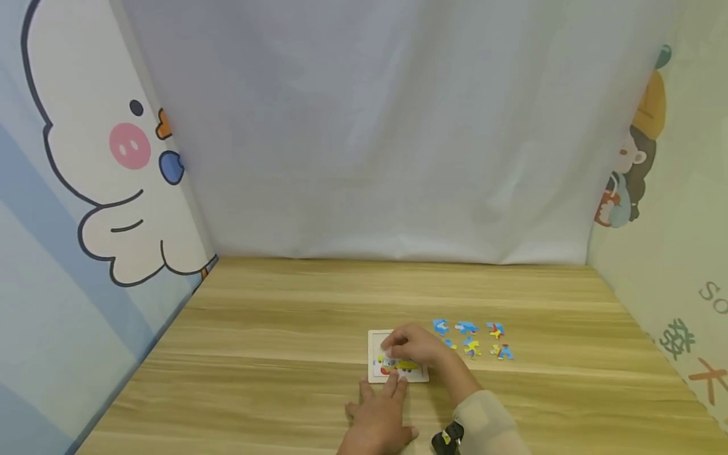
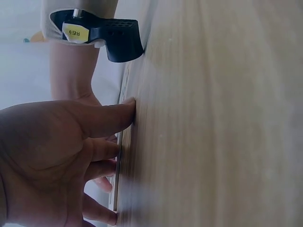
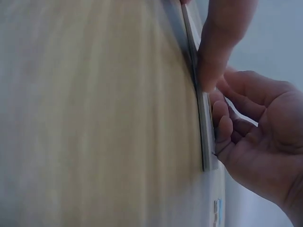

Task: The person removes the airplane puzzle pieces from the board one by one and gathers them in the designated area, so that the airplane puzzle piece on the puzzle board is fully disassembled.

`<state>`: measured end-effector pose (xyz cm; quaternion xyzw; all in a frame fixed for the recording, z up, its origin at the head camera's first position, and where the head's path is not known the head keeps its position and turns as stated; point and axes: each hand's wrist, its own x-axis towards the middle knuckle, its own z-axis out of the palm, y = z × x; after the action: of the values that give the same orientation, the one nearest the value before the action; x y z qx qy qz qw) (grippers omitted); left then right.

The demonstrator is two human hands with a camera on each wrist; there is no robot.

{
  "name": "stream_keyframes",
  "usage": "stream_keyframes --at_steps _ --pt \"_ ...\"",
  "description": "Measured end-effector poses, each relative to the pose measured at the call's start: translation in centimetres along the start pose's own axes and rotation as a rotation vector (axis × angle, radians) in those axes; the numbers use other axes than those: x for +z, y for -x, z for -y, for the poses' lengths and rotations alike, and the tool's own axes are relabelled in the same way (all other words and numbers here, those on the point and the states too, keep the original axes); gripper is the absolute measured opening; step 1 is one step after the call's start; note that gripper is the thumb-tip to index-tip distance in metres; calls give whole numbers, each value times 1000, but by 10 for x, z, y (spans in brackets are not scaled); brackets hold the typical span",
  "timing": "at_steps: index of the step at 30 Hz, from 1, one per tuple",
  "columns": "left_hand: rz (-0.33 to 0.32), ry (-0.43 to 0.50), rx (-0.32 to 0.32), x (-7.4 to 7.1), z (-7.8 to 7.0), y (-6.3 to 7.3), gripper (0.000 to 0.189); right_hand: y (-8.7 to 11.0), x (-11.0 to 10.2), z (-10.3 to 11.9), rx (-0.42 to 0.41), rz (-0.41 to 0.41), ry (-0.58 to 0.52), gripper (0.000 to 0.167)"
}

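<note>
A small square jigsaw board (image 1: 370, 357) with a pale rim lies on the wooden table, a yellow, red and blue picture partly assembled along its lower part. My left hand (image 1: 377, 418) reaches in from the near side, fingers spread and fairly straight, their tips resting at the board's near edge. Over the board's upper middle, my right hand (image 1: 419, 346) bends its fingers down and pinches a small puzzle piece, mostly hidden by the fingertips. In the right wrist view, the curled right fingers (image 3: 224, 128) are close against the board's surface, beside a left finger.
Several loose blue, yellow and red puzzle pieces (image 1: 467, 327) lie in two rows right of the board, partly behind the right forearm. A black wrist camera (image 1: 447, 437) sits at the right sleeve. A pale curtain (image 1: 370, 158) hangs behind the table (image 1: 273, 328), between printed side walls.
</note>
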<state>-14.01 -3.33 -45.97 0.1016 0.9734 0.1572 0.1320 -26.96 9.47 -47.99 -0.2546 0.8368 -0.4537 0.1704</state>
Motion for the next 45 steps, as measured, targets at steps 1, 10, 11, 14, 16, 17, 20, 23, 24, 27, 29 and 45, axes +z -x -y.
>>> stream_keyframes --at_steps 1,10,11,14,16,17,20,23,24,27,29,45 --pt "3 -3 0 0 0 0 79 -1 0 1 -12 19 16 14" --pt "-24 -40 27 2 1 -1 79 -4 5 11 -41 102 47 9" --pt "-19 -42 25 2 0 -1 79 -4 5 12 -29 102 49 9" --pt "0 -41 19 2 0 -2 79 -3 6 14 3 103 35 9" --pt "11 -41 17 2 1 -3 79 -2 6 15 27 102 22 8" --pt "14 -42 17 2 0 -3 79 -2 5 15 38 102 10 8" --pt "12 -45 24 2 0 -3 79 0 4 16 47 97 -24 9" --pt "17 -45 27 1 -1 -3 79 2 4 16 32 104 -53 12" --pt "20 -45 27 1 0 -3 79 3 4 16 26 107 -56 13" --pt "32 -44 21 1 0 -3 79 4 5 14 12 113 -68 16" --pt "35 -48 21 1 0 -2 79 5 5 12 5 110 -73 16" --pt "17 -69 -1 1 -4 -5 77 6 2 4 49 -79 -323 16"
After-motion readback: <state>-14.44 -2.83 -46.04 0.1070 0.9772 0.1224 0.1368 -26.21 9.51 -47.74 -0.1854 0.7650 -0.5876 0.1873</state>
